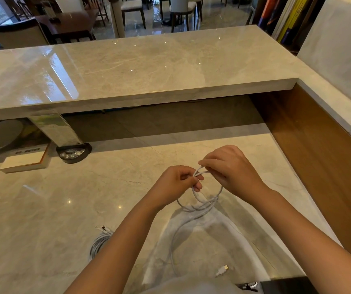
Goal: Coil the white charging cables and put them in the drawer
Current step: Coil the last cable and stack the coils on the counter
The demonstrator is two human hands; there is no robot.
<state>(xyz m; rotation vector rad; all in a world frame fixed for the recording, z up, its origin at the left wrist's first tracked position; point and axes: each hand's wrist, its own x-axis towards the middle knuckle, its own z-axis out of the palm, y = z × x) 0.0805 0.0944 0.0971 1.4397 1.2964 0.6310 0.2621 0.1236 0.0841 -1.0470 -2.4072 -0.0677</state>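
Observation:
Both hands hold a white charging cable (204,203) above the marble desk (43,209). My left hand (176,183) pinches its loops together, and my right hand (231,168) grips the cable at the top of the loops. The slack hangs down in a long curve, ending in a plug (223,269) that lies on the desk near its front edge. A second white cable (99,242) lies coiled on the desk, partly hidden under my left forearm. No drawer is in view.
A raised marble counter (138,66) runs across the back. At the left stand a white book (25,161), a black button panel (72,153) and a clear stand. A wooden side wall (310,158) closes the right.

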